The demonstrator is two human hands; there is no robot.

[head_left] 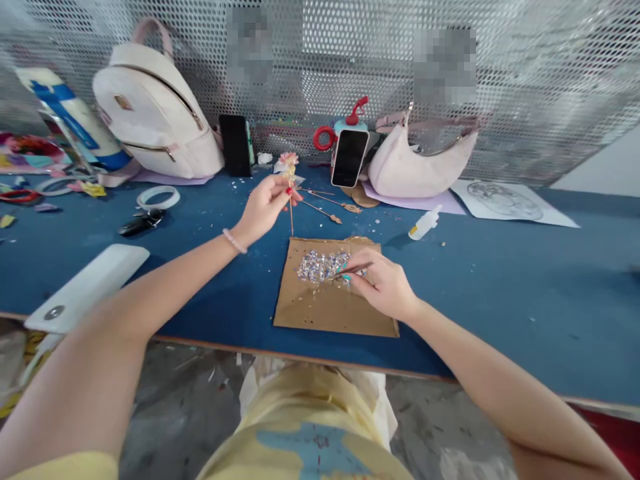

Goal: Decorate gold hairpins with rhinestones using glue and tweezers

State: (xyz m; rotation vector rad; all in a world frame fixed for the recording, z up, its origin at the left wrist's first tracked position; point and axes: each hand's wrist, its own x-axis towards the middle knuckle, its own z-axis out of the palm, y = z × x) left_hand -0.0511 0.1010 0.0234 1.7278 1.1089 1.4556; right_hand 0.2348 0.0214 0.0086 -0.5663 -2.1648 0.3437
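Note:
My left hand [270, 202] pinches the thin stem of a hairpin-like stick [292, 223], held upright above the back edge of a cardboard sheet. A pink and yellow flower [289, 163] tops the stick. In my right hand [380, 283] is a pair of tweezers [357, 268], its tips low over a pile of small clear and bluish rhinestones [315, 267]. The rhinestones lie on the cardboard sheet [345, 317]; whether the tips grip one is too small to tell. Behind the cardboard lie similar sticks with ornate ends [335, 219].
A small glue bottle [425, 223] lies right of the cardboard. Two phones [350, 159] stand at the back, between a white backpack [155, 110] and a pale handbag [425, 160]. A tape roll [159, 197], a black object [141, 223] and a white flat device [90, 283] are left.

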